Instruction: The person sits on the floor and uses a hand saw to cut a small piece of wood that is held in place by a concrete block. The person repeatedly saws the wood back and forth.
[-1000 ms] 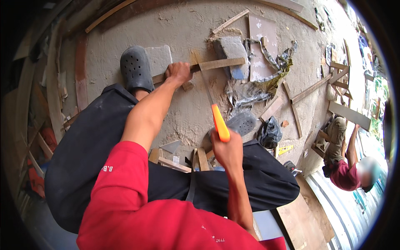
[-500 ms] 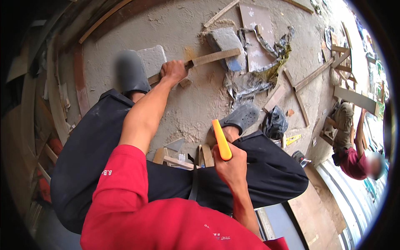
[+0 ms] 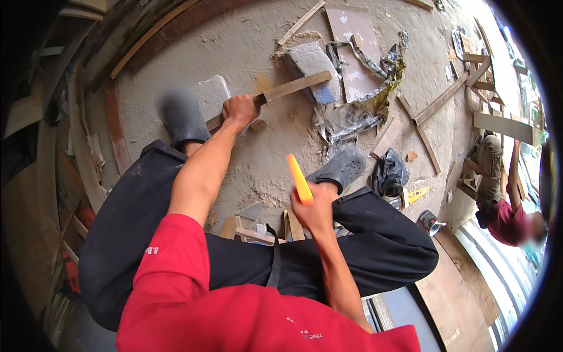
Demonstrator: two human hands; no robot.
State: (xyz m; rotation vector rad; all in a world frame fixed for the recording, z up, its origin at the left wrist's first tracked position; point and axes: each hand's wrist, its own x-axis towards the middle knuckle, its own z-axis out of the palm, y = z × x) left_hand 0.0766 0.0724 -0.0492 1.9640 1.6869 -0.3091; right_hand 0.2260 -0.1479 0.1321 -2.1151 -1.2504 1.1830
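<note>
My left hand (image 3: 240, 110) is closed around a long strip of wood (image 3: 296, 87), pressing it down near the ground. The strip's far right end lies over a grey concrete block (image 3: 311, 61) with a blue patch. A second, paler block (image 3: 213, 92) sits beside my left shoe, close to the strip's other end. My right hand (image 3: 315, 206), raised in front of my right knee, grips an orange-yellow handle (image 3: 300, 180) that points up and forward. The rest of that tool is hidden, so its kind does not show. A small wood offcut (image 3: 258, 125) lies below the strip.
Crumpled plastic sheeting (image 3: 358, 120) and a worn board (image 3: 359, 56) lie beyond the block. A black plastic bag (image 3: 390, 174), a can (image 3: 430, 222) and loose wood are at right. Another person (image 3: 507, 214) works at far right near a plank (image 3: 504, 127). Planks line the left side.
My right hand has moved forward and slightly left with the orange-yellow handle. My left hand keeps its grip on the wood strip. The view has shifted a little.
</note>
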